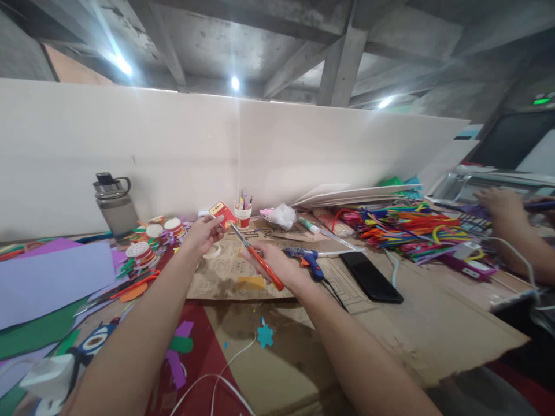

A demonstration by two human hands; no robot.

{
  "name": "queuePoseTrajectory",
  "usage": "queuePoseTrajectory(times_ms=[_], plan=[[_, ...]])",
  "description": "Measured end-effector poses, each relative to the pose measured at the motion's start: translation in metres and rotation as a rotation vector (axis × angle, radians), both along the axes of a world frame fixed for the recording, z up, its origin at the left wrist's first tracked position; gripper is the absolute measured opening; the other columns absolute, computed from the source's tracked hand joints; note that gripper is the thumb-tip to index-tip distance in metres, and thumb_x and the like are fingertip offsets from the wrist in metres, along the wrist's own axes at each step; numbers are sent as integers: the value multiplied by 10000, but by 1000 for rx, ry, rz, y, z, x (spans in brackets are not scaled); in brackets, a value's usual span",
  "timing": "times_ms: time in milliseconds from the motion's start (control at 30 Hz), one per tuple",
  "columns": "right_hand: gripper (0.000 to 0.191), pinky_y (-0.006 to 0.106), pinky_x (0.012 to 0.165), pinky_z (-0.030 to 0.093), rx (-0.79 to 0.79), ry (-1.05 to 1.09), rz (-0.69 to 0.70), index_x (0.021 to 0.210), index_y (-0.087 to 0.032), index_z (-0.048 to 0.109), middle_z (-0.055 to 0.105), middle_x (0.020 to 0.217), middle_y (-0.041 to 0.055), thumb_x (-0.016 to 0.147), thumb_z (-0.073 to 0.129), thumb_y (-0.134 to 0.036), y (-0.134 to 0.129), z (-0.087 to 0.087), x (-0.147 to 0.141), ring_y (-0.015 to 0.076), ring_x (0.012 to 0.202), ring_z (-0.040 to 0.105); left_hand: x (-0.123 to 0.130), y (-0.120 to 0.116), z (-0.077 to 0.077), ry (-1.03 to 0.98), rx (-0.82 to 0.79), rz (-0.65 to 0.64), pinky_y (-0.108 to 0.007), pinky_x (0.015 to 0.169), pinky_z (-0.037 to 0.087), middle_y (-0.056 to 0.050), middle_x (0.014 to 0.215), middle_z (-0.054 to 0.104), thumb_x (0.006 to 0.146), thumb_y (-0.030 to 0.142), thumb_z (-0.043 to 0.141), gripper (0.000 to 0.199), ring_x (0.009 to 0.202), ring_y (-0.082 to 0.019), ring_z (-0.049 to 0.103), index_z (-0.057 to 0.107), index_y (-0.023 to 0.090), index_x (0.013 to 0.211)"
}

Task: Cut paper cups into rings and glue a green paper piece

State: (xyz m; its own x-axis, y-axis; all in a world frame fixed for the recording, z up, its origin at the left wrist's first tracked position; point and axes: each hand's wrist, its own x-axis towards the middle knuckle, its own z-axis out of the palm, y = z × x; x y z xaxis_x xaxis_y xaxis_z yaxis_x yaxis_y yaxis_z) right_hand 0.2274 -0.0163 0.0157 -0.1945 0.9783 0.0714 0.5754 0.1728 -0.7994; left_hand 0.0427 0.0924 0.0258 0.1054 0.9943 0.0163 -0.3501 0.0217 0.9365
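Note:
My left hand (207, 234) pinches a small red and cream paper piece (223, 216) with yellow details. Closed around a tool with an orange-red handle and slim metal end (265, 267) is my right hand (275, 263); its exact kind I cannot make out. The metal tip points up and left, close to the paper's lower edge; whether they touch I cannot tell. A blue hot glue gun (311, 263) lies just right of my right hand. Behind the paper stands a red and white cup (243, 218) of pens. Under my hands is printed brown paper (217, 280) with a yellow scrap (250, 282).
A black phone (370, 277) lies right of the glue gun. Coloured pipe cleaners (416, 228) are heaped behind it. At left are a water bottle (115, 205), ribbon spools (141, 254) and coloured sheets (56, 277). Another person's hand (503, 211) works at far right.

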Motion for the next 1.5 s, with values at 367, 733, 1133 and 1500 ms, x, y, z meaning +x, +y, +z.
queuePoseTrajectory(times_ms=[367, 733, 1133, 1500], plan=[[370, 158, 396, 381, -38, 90, 68, 794, -195, 511, 474, 547, -54, 880, 556, -552, 2, -5, 1, 79, 459, 475, -2, 5, -4, 16, 19, -1, -186, 460, 457, -33, 649, 647, 703, 161, 762, 241, 508, -108, 602, 535, 145, 782], [392, 183, 346, 399, -84, 129, 48, 849, -193, 545, 477, 553, -59, 862, 559, -585, 1, -4, 0, 77, 399, 448, -2, 4, -5, 13, 24, 10, -179, 446, 440, -21, 624, 631, 703, 166, 763, 253, 498, -108, 600, 517, 149, 763], [372, 177, 365, 356, -116, 153, 46, 817, -191, 534, 487, 523, -56, 879, 551, -558, 7, -11, 2, 78, 392, 448, 1, 4, -6, 13, 31, 35, -177, 442, 435, -19, 615, 634, 691, 149, 770, 274, 491, -106, 596, 501, 158, 742], [331, 172, 406, 347, -51, 64, 28, 788, -193, 534, 508, 550, -47, 881, 575, -507, 3, -5, 0, 76, 432, 465, 0, 6, -7, 19, 38, 29, -187, 459, 441, -15, 618, 635, 675, 183, 794, 298, 477, -94, 576, 511, 154, 764]])
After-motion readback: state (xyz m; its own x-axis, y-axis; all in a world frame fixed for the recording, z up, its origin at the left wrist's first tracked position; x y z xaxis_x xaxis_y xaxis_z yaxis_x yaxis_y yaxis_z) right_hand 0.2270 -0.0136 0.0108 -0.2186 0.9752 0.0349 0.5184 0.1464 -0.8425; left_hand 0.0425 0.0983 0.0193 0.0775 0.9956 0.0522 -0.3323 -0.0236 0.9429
